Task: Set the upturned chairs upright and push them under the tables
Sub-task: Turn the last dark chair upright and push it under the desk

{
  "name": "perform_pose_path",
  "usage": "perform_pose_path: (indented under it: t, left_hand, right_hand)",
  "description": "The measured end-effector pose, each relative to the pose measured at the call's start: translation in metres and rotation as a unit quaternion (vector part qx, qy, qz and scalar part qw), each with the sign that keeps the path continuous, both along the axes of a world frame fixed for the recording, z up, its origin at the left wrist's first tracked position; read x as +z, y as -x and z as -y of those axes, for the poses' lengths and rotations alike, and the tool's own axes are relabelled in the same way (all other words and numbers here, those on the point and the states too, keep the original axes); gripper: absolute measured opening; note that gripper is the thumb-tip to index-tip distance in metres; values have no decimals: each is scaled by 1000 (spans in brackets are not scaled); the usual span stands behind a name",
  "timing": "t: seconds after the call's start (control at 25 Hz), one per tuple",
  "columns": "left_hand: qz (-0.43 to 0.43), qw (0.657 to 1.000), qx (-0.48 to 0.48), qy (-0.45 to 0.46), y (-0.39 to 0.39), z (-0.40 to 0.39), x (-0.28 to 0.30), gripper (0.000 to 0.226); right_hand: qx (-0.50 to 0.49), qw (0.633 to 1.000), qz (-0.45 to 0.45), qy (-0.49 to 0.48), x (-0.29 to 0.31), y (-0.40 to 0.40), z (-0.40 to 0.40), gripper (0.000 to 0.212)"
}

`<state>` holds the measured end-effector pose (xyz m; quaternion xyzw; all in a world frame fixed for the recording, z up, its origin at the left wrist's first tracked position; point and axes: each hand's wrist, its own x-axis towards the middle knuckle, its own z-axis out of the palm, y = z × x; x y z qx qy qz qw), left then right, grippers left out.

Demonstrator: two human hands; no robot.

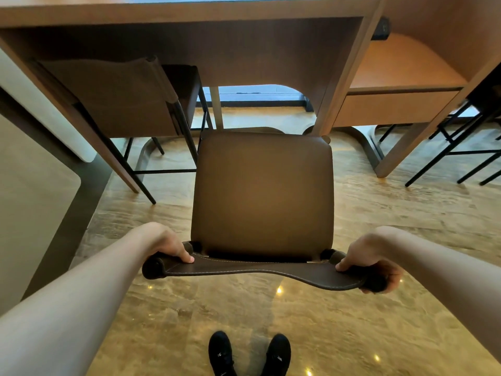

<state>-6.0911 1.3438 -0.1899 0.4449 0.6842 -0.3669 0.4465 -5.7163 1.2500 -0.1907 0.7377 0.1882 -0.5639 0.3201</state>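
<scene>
The chair [261,194] stands upright on the floor [379,213], its seat facing up and its front edge just at the near edge of the tabletop [189,9], at the opening between the table's legs. The left hand [169,246] has its grip clamped on the left end of the backrest [254,270], thumb on top; the right hand [371,264] is clamped on the right end, fingers curled under the roll. The seat is smooth brown leather, square with rounded corners; the backrest is a darker leather band with pale stitching. To the left a second chair [116,99] sits pushed under the same tabletop, its black legs just beside the seat's left front corner. The table's right leg [341,85] is near the seat's right front corner. Open floor lies behind the chair, where two black shoes [249,354] stand
</scene>
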Motion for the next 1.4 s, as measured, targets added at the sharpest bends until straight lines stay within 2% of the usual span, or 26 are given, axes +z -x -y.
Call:
perform_pose_path:
  t: [0.2,0.36,0.44,0.52,0.6,0.72,0.8,0.88,0.96,1.08,1.4]
  left_hand:
    - [-11,999,39,-11,-7,-20,14,31]
    - [-2,992,23,-122,-19,-37,26,25]
    - [-2,968,-56,-244,-26,-44,32,20]
    - [-19,924,-111,-365,-30,-51,35,24]
    - [-12,895,-96,-435,-33,-57,35,26]
    - [26,854,-84,-513,-38,-62,35,21]
    - [67,832,-73,-546,-42,-68,38,21]
    - [91,831,-72,-544,-43,-78,38,24]
    - [92,834,-86,-538,-44,-86,37,25]
    - [99,811,-85,-570,-48,-99,36,25]
    - [109,802,-104,-577,-62,-137,38,25]
  right_hand:
    - [11,991,56,-123,10,6,-11,36]
    - [41,951,95,-290,23,9,-34,18]
    - [108,900,168,-387,28,8,-43,20]
    - [170,826,210,-494,28,8,-51,28]
    - [180,779,189,-570,29,8,-56,35]
    - [150,726,138,-657,33,5,-59,49]
    - [130,696,89,-701,38,1,-62,50]
    - [150,690,66,-705,38,-1,-69,47]
    - [171,683,96,-703,36,-3,-79,45]
    - [172,668,134,-711,33,-4,-93,46]
    - [169,667,139,-712,35,-15,-134,47]
